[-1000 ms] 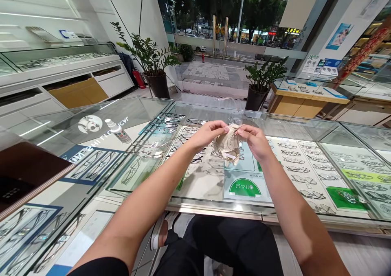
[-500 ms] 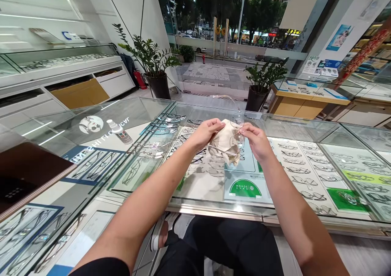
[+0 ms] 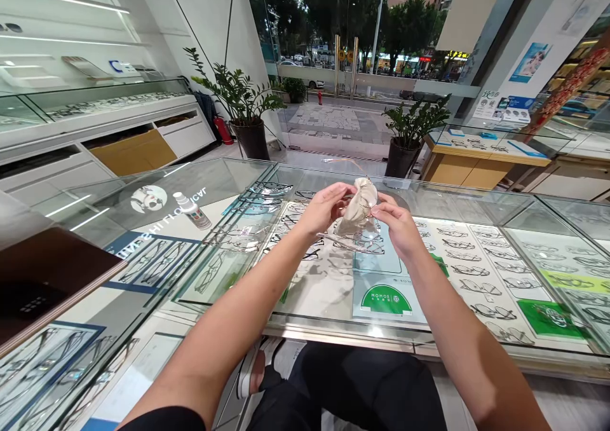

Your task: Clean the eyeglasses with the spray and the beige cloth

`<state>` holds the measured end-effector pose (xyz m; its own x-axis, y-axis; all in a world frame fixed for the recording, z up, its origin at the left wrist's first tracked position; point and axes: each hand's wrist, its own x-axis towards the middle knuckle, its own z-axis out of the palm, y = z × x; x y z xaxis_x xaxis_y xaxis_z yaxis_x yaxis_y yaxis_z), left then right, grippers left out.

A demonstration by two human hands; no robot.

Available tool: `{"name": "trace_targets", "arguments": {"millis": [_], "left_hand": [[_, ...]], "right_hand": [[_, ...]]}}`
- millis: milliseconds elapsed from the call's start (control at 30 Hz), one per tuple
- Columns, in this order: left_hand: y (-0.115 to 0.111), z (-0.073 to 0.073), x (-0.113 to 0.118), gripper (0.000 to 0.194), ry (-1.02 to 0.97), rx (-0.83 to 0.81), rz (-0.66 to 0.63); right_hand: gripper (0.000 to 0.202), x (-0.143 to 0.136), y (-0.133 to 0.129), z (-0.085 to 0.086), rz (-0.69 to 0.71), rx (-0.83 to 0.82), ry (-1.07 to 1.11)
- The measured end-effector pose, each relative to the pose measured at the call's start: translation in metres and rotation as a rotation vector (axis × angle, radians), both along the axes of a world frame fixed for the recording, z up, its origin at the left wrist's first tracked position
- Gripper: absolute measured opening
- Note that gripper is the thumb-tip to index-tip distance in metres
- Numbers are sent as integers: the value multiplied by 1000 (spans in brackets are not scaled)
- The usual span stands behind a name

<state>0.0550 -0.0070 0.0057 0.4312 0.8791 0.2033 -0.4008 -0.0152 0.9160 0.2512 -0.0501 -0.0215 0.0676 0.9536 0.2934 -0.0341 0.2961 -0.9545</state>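
Above the glass counter, my left hand (image 3: 328,210) grips a cream cleaning cloth (image 3: 353,216), bunched around part of a pair of thin-framed eyeglasses (image 3: 370,230). My right hand (image 3: 396,225) pinches the frame of these eyeglasses at their right side, with thumb and fingers together. One temple arm sticks up and away behind the cloth. The cloth hides much of the lenses and some of my left fingertips. A white spray bottle (image 3: 191,211) stands on the glass to the left, apart from both hands.
Under the glass counter top (image 3: 314,323) lie rows of eyeglasses (image 3: 469,271) and a green-and-white card (image 3: 386,299). A dark brown panel (image 3: 52,285) juts in at the left. Beyond the counter stand two potted plants (image 3: 250,140) and a glass door.
The cloth, spread flatter before, is now folded upright around the eyeglasses. My left hand has turned and closed more around it. The view has shifted slightly.
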Motion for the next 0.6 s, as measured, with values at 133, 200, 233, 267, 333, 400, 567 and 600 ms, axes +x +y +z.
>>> {"name": "trace_targets", "arguments": {"millis": [133, 200, 233, 267, 333, 400, 567, 600], "left_hand": [[-4, -5, 5, 47, 19, 38, 80], [-5, -7, 6, 50, -11, 9, 100], [-5, -7, 6, 54, -23, -17, 85], [-4, -7, 6, 58, -24, -43, 57], [-3, -8, 4, 60, 17, -79, -21], [-1, -9, 2, 58, 79, -108, -96], [0, -11, -1, 53, 175, -154, -193], [0, -11, -2, 54, 169, -140, -211]], "right_hand": [[13, -3, -4, 0, 58, 30, -34], [14, -4, -6, 1, 92, 35, -54], [15, -5, -7, 1, 107, 41, -68], [16, -5, -7, 1, 114, 50, -87], [18, -6, -9, 2, 115, 74, -141], [19, -5, -9, 2, 103, 97, -206], [20, -4, -7, 0, 79, 88, -257], [20, -3, -6, 0, 83, 73, -226]]}}
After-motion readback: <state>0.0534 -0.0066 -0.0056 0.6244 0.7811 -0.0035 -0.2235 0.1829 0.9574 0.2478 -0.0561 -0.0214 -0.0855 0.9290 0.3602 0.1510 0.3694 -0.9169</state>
